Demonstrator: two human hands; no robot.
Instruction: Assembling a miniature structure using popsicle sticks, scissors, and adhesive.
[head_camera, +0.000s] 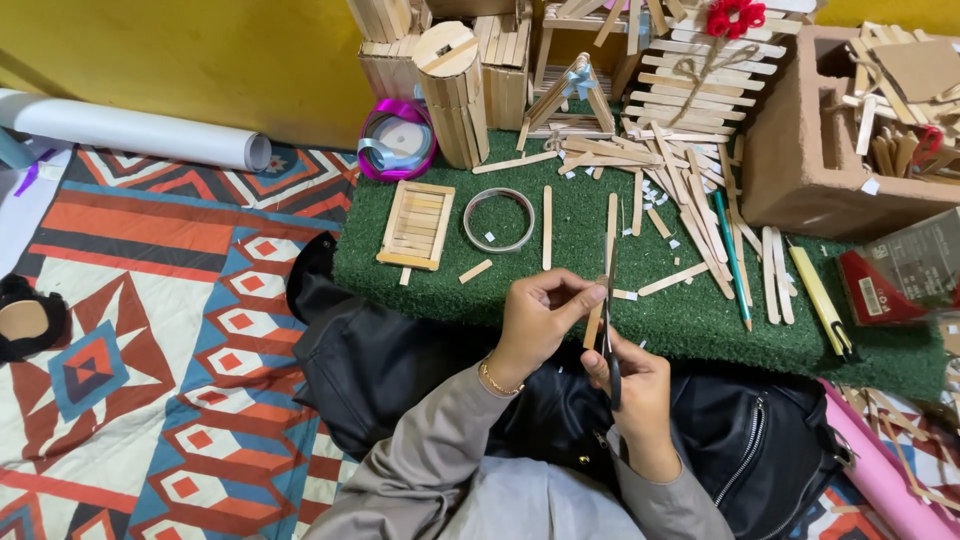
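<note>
Overhead, head view, one entry per item.

Left hand (535, 320): fingers curled shut, thumb and forefinger pinched on the upper part of a wooden craft stick (597, 312), which stood nearly upright just in front of the near edge of the green turf mat (640, 310).

Right hand (638, 385): closed through the handles of black scissors (610, 345), blades pointing up alongside the stick; whether the blades touched the wood could not be told. Both hands sat close together above a black jacket (400, 370) lying across the lap.

On the mat, left to right: a small flat panel of glued sticks (417, 226); a metal ring (498, 220) just beside it; several loose sticks (690, 215) lying singly and in a scattered heap; a green pencil (732, 258) among them; a yellow-handled tool (820, 298) near the right edge.

Back row: a round stick-built cylinder (452, 92); a purple ribbon spool (397, 140) to its left; a small A-frame stick model (570, 100); a slatted stick piece with a red flower (735, 16).

Right side: a brown cardboard box (810, 140) holding more sticks.

Left side: a patterned rug (150, 330) in orange, blue and white, with a white paper roll (130, 130) against the yellow wall (200, 50).
</note>
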